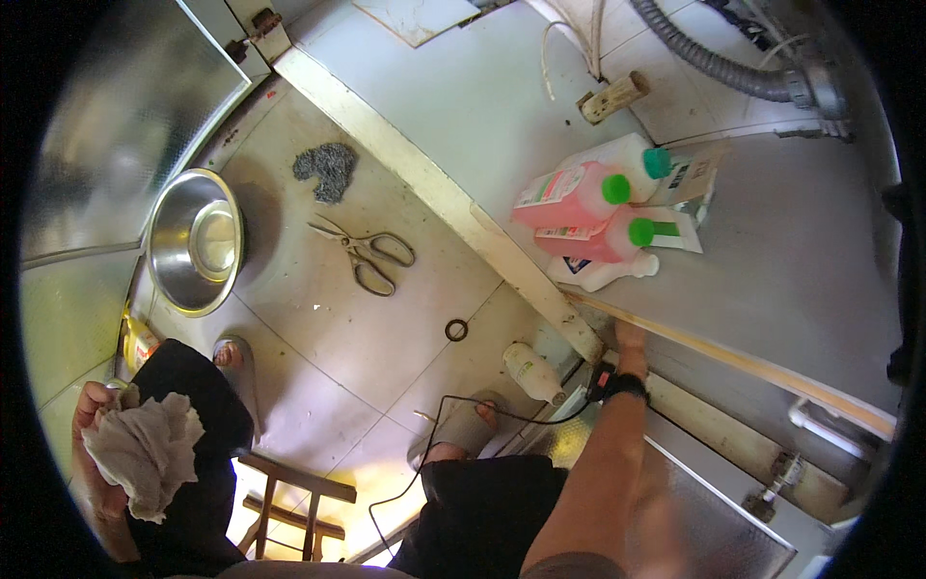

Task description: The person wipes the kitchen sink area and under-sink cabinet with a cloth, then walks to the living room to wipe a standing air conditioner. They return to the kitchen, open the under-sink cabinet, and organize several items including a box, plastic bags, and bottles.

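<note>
My left hand [91, 407] grips a crumpled off-white cloth [152, 452] above my left knee. My right arm stretches into the open cabinet, past the edge of its wooden-edged board. Only the wrist and part of my right hand [631, 336] show; the fingers are hidden, so I cannot tell what they touch. A black wristband [628, 383] with a small cabled device circles that wrist. Close to it, a whitish bottle [533, 371] lies on its side by the cabinet's base. A dark ring [456, 330] rests on the tiled floor.
Scissors [362, 253], a steel wool pad [327, 171] and a steel basin [165, 250] are on the floor. Pink bottles [571, 195] with green caps lie among other containers on the cabinet board [767, 289]. A wooden stool [296, 474] stands below me. A grey corrugated hose [712, 69] hangs at upper right.
</note>
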`<state>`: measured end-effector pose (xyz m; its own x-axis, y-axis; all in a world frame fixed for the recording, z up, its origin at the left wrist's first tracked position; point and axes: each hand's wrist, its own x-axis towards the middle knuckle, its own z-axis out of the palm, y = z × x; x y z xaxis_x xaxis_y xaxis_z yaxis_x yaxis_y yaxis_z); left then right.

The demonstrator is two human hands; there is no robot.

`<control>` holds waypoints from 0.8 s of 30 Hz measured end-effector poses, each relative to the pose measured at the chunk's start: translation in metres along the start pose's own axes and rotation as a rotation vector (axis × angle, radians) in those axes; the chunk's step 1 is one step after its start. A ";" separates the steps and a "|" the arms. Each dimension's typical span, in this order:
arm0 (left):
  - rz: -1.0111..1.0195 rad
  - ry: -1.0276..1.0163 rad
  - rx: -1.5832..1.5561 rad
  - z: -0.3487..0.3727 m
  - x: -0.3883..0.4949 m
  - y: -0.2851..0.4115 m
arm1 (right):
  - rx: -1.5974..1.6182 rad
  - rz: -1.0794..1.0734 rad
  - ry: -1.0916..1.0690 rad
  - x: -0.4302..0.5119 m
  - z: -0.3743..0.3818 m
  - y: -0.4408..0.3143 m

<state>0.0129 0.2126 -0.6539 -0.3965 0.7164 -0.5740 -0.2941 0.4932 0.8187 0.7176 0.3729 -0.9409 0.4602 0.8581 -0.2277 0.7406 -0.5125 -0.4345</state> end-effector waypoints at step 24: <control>-0.273 -0.569 -0.429 -0.039 -0.025 0.005 | 1.125 -0.380 -0.691 -0.423 -0.087 -0.509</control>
<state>-0.0121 0.1778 -0.6363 0.2135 0.7980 -0.5636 -0.6756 0.5374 0.5048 0.1884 0.2678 -0.5478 -0.2608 0.9491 -0.1766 -0.1798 -0.2275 -0.9570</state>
